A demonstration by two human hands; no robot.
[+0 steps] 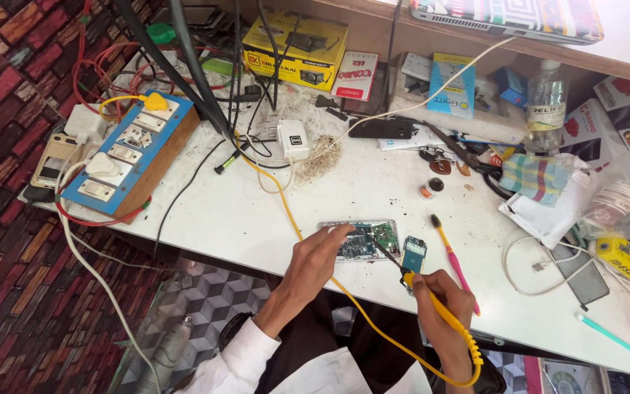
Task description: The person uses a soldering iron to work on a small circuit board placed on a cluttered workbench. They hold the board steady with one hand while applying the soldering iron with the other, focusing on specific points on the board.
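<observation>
An opened phone with its green circuit board showing lies on the white table near the front edge. My left hand rests on the phone's left end and holds it down. My right hand grips a yellow-handled soldering iron; its dark tip reaches the board from the right. The iron's yellow cable runs back across the table. A small separate circuit board lies just right of the phone, next to my right hand.
A pink-handled toothbrush lies right of the boards. A blue switchboard box sits at the left, with a white adapter behind. Boxes, a plastic bottle, solder rolls, a checked cloth and cables crowd the back and right.
</observation>
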